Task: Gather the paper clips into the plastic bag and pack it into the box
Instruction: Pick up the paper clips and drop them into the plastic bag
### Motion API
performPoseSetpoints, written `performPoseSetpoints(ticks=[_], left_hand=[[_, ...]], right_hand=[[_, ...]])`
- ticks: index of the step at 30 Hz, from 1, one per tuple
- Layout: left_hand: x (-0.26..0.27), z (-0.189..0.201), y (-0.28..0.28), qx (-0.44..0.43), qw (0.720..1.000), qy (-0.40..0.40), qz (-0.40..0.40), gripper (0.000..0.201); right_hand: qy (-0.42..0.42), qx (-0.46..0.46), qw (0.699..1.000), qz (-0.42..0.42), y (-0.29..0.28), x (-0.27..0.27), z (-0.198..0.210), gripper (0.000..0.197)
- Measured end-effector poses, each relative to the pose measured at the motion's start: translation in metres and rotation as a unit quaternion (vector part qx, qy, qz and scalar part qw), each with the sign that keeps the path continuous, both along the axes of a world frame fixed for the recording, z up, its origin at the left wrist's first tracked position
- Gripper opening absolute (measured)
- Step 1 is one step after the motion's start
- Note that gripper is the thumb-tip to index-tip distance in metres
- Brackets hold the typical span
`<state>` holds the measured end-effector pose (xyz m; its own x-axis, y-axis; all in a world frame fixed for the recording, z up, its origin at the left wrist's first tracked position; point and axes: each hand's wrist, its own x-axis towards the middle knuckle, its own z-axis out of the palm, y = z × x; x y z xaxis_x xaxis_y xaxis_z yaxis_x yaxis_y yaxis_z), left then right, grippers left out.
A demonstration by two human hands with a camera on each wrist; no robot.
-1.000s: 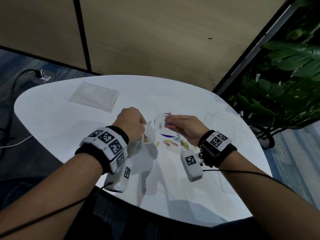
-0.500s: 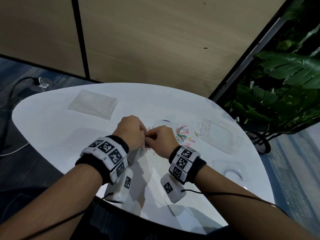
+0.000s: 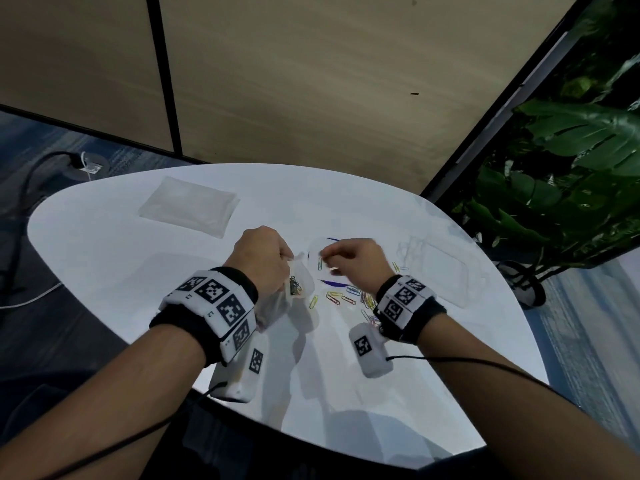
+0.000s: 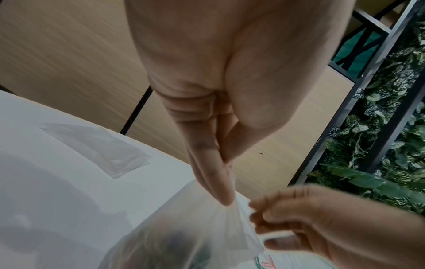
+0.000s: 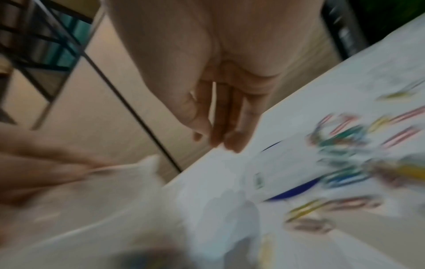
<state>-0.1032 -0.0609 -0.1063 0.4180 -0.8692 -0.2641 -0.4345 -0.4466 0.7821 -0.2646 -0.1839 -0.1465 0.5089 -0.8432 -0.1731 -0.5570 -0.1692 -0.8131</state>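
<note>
My left hand pinches the rim of a clear plastic bag and holds it up off the white table; several coloured clips show through it. In the left wrist view the fingertips pinch the bunched bag. My right hand hovers just right of the bag's mouth, fingers loosely bent and blurred, with nothing visible in them. In the right wrist view its fingers hang fairly straight. Loose coloured paper clips lie scattered under the right wrist, also blurred. A clear plastic box lies at the right.
A flat stack of clear bags lies at the table's far left. A clear oval piece with a blue edge lies between the hands with one clip on it. Plants stand beyond the table's right edge.
Half a second ago my right hand was at the bag's mouth beside the left hand; it has since pulled back to the right, toward the loose clips. The left hand still holds the bag.
</note>
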Motion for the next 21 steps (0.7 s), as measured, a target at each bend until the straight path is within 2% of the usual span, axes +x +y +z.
performPoseSetpoints(ticks=[1,2,3,5,7,9,11,13,15,17,19,21], left_hand=[[0.000,0.000,0.001,0.001,1.000,-0.001,-0.002,0.027],[0.001,0.000,0.002,0.001,1.000,-0.002,-0.003,0.026],[0.003,0.000,0.003,0.001,1.000,-0.003,-0.002,0.025],[0.008,-0.001,0.005,0.002,1.000,-0.003,0.001,0.024],[0.014,-0.001,0.008,0.005,1.000,-0.005,0.004,0.024],[0.020,0.000,0.011,0.008,1.000,-0.009,0.005,0.023],[0.025,0.001,0.013,0.010,1.000,-0.016,0.007,0.023],[0.027,0.001,0.013,0.012,1.000,-0.013,0.009,0.023],[0.027,0.002,0.013,0.013,1.000,-0.010,0.011,0.023],[0.026,0.002,0.013,0.015,1.000,-0.008,0.009,0.024],[0.025,0.004,0.013,0.018,1.000,-0.009,0.004,0.024],[0.024,0.006,0.013,0.019,1.000,-0.011,0.000,0.025]], right_hand=[[0.089,-0.046,0.995,-0.018,-0.018,-0.012,-0.011,0.024],[0.196,-0.075,0.977,-0.030,-0.034,-0.024,-0.023,0.032],[0.289,-0.076,0.953,-0.047,-0.047,-0.037,-0.036,0.045],[0.395,-0.044,0.914,-0.084,-0.067,-0.058,-0.062,0.065],[0.412,-0.034,0.905,-0.105,-0.083,-0.070,-0.082,0.069],[0.425,-0.053,0.899,-0.086,-0.096,-0.071,-0.094,0.066],[0.440,-0.096,0.892,-0.031,-0.102,-0.059,-0.094,0.059],[0.406,-0.111,0.907,0.022,-0.098,-0.040,-0.088,0.049],[0.405,-0.150,0.896,0.100,-0.090,-0.029,-0.084,0.044],[0.395,-0.177,0.890,0.144,-0.078,-0.030,-0.081,0.048],[0.390,-0.160,0.891,0.170,-0.065,-0.042,-0.076,0.051],[0.403,-0.156,0.874,0.222,-0.051,-0.059,-0.069,0.054]])
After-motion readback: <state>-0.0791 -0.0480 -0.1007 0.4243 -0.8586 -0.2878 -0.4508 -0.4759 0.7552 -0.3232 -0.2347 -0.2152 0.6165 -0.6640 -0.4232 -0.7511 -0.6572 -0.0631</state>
